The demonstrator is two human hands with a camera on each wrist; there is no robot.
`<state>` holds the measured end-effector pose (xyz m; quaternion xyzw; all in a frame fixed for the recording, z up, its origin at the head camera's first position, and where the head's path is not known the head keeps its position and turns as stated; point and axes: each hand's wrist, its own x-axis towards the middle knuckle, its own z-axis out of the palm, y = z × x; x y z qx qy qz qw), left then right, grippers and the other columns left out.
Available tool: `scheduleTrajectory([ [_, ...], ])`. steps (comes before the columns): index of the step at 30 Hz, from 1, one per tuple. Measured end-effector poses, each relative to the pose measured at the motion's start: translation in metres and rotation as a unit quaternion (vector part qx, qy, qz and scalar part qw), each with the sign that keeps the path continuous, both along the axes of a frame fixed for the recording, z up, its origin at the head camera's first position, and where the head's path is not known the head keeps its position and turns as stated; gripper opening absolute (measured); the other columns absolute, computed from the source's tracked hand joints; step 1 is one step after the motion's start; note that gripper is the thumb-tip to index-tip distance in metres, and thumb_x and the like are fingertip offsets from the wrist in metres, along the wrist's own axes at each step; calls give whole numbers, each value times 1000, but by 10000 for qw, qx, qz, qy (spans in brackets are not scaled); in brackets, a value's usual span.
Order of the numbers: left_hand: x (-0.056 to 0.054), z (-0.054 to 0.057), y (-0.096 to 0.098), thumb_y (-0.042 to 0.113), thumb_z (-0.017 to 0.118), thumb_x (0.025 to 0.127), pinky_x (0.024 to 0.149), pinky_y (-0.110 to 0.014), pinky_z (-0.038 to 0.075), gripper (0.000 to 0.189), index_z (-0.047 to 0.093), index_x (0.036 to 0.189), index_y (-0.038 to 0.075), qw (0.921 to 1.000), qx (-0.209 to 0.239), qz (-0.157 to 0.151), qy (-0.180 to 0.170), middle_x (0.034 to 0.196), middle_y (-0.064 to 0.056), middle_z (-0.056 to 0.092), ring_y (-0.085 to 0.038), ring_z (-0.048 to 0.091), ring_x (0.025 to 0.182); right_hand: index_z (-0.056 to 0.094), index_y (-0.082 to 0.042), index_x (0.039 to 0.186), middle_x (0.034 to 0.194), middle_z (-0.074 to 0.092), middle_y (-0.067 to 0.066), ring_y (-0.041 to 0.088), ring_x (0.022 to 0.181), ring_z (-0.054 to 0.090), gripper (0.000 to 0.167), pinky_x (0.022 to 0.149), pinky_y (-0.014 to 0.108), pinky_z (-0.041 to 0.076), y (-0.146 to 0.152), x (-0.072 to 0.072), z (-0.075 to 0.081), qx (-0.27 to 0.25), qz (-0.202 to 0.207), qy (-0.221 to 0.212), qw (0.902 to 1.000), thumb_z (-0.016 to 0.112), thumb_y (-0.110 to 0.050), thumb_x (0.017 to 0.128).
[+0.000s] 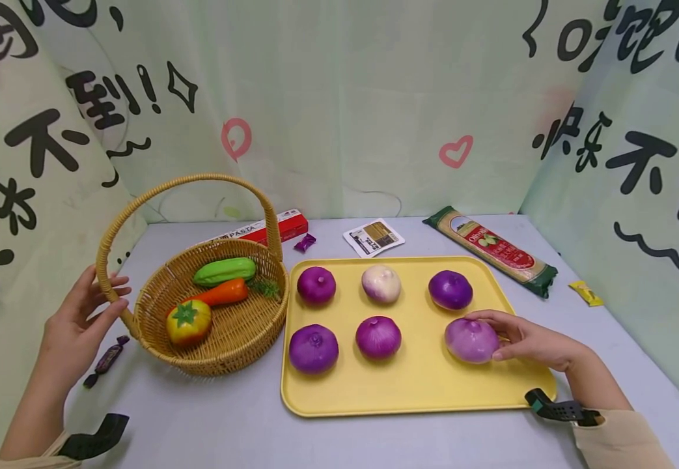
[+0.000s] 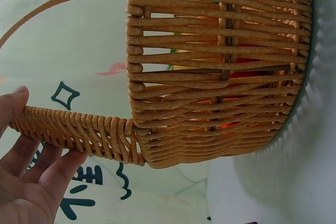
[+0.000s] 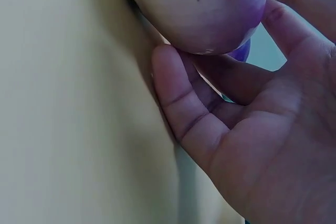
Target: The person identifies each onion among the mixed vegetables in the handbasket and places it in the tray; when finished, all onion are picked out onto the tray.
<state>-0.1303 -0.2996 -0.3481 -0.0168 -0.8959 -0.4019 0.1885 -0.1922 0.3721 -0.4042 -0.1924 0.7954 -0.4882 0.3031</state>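
My left hand (image 1: 84, 314) grips the wicker basket's handle (image 1: 102, 257) near its lower left end, thumb on one side and fingers on the other. Inside the basket (image 1: 245, 339) lie a green cucumber-like vegetable (image 1: 224, 271), a carrot (image 1: 226, 293) with leafy top and a yellow-red tomato (image 1: 189, 322). On the yellow tray (image 1: 421, 387), my right hand (image 1: 529, 340) holds a pale purple onion (image 1: 471, 341) from its right side, thumb in front and fingers over the top. In the right wrist view, the onion (image 3: 197, 11) sits close over the tray, fingers partly hidden behind it.
Several other onions stand on the tray, including a whitish one (image 1: 381, 284) and a dark purple one (image 1: 450, 290). Behind are a red pasta box (image 1: 292, 225), a white packet (image 1: 374, 238) and a green-ended pasta bag (image 1: 494, 251). Wrapped candies (image 1: 107, 360) lie about; printed curtains surround the table.
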Motion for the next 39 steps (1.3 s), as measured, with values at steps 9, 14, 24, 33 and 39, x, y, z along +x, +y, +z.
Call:
scheduleTrajectory([
  [9, 0, -1, -1, 22, 56, 95, 78, 5, 37, 66, 21, 149, 37, 10000, -10, 20, -24, 122, 31, 50, 24, 41, 105, 24, -10, 148, 134, 41, -29, -19, 118, 36, 70, 94, 12, 40, 2, 0, 1, 34, -28, 96, 9999, 60, -9, 88],
  [14, -1, -1, -1, 22, 56, 95, 78, 5, 37, 66, 21, 149, 37, 10000, -2, 47, -19, 122, 31, 50, 25, 41, 104, 21, -9, 149, 135, 40, -28, -19, 119, 36, 72, 93, 12, 41, 2, -1, 1, -18, -17, 69, 10000, 60, -8, 88],
  [24, -1, -1, -2, 22, 56, 95, 77, 5, 38, 66, 21, 149, 37, 10000, 12, 54, -40, 123, 30, 50, 24, 41, 105, 23, -10, 148, 134, 41, -28, -19, 119, 37, 69, 94, 9, 37, 2, 0, 3, -186, 4, 9, 9998, 59, -7, 89],
  [33, -1, -1, -2, 20, 56, 95, 76, 5, 38, 66, 22, 149, 36, 10000, 22, -7, 26, 120, 32, 49, 25, 43, 101, 22, -10, 149, 135, 41, -28, -19, 120, 37, 69, 95, 8, 36, 3, -1, 2, -181, 32, -30, 9998, 58, -6, 90],
  [39, -1, -1, -2, 19, 56, 95, 76, 5, 38, 66, 21, 149, 36, 10000, 18, -6, 40, 120, 32, 49, 25, 43, 101, 20, -6, 149, 134, 43, -28, -15, 118, 42, 68, 94, 11, 42, 4, 1, 7, -226, 96, 71, 9997, 56, -6, 91],
])
